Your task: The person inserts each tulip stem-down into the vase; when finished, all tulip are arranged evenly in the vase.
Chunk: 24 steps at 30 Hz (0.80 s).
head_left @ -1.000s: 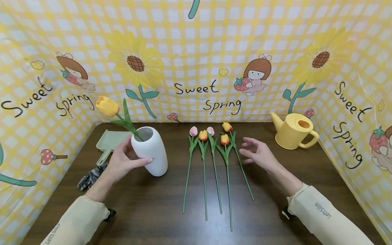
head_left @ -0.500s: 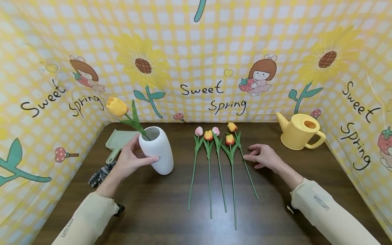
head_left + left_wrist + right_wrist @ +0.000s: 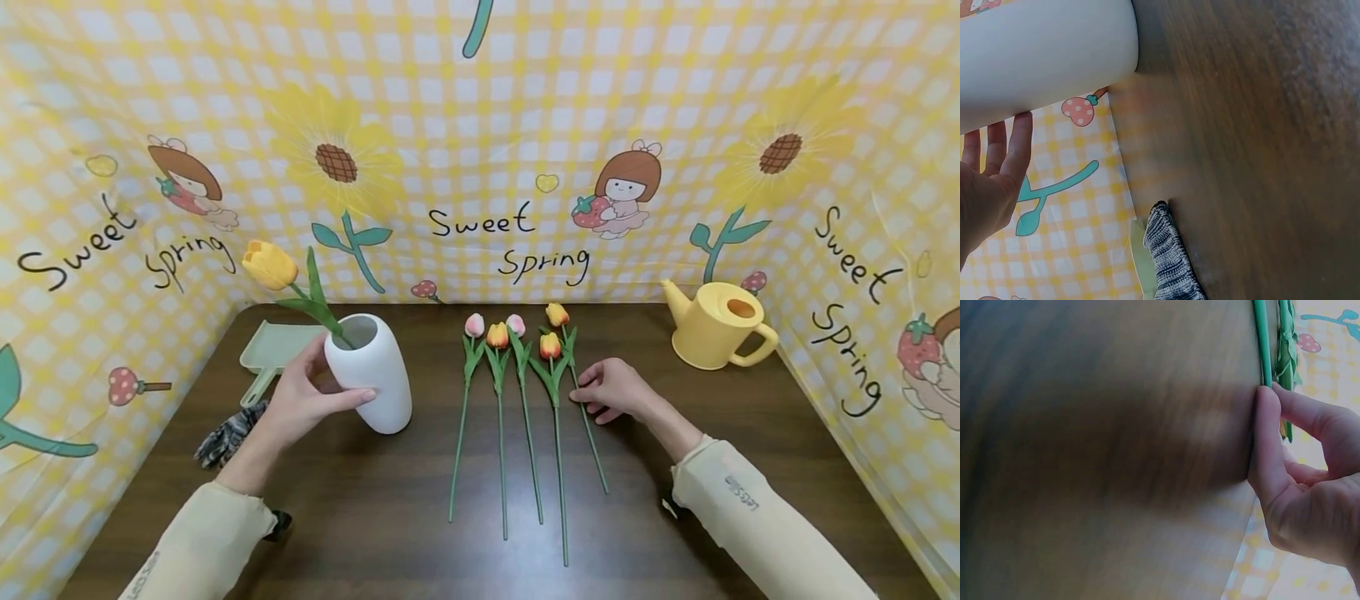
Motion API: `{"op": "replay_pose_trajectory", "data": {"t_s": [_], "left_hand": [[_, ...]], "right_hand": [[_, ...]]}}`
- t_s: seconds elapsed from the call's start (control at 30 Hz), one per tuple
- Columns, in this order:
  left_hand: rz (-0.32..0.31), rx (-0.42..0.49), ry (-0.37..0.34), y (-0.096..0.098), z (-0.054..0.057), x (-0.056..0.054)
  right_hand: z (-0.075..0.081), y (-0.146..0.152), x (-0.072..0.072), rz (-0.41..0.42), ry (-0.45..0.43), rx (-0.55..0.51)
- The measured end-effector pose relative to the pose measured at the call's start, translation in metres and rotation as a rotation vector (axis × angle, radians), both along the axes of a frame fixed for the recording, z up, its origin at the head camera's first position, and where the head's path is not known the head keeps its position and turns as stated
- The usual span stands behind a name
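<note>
My left hand (image 3: 303, 392) grips the white vase (image 3: 378, 379) around its side, thumb across the front. A yellow tulip (image 3: 272, 265) stands in the vase, its bloom leaning left over the rim. In the left wrist view, fingers (image 3: 1019, 144) lie against the vase wall. My right hand (image 3: 618, 390) pinches the green stem of the rightmost tulip, an orange-yellow one (image 3: 557, 314), between thumb and forefinger. The right wrist view shows the thumb (image 3: 1266, 419) right at that stem (image 3: 1262, 344). Beside it lie two more orange tulips (image 3: 550, 345) and two pink ones (image 3: 474, 325).
A yellow watering can (image 3: 712, 329) stands at the back right of the dark wooden table (image 3: 420, 517). Behind the left hand lie a pale green dustpan (image 3: 273, 343) and a grey knitted glove (image 3: 228, 437). Checked cloth (image 3: 480, 150) walls in the back and sides.
My right hand has moved left and down to the rightmost tulip, and its thumb and forefinger have closed on the stem. The left hand keeps its grip on the vase.
</note>
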<state>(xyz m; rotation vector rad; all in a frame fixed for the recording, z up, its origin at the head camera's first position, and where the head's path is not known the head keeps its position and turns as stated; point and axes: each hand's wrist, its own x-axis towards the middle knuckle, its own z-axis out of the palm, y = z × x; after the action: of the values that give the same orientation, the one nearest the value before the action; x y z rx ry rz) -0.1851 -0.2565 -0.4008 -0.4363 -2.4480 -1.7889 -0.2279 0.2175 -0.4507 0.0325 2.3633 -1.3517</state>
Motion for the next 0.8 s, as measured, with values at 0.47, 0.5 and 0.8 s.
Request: {"op": "replay_pose_trajectory", "data": {"t_s": [0.47, 0.5, 0.8], "left_hand": [[-0.011, 0.011, 0.003, 0.0006, 0.0003, 0.0013], [-0.016, 0.017, -0.001, 0.0009, -0.0002, 0.0013], [0.005, 0.014, -0.017, -0.0007, 0.0049, 0.0042]], "right_hand": [[0.0016, -0.0047, 0.0007, -0.009, -0.049, -0.049], [0.0017, -0.0042, 0.0008, -0.008, -0.054, -0.050], [0.0034, -0.0025, 0.0000, 0.040, -0.093, -0.087]]}}
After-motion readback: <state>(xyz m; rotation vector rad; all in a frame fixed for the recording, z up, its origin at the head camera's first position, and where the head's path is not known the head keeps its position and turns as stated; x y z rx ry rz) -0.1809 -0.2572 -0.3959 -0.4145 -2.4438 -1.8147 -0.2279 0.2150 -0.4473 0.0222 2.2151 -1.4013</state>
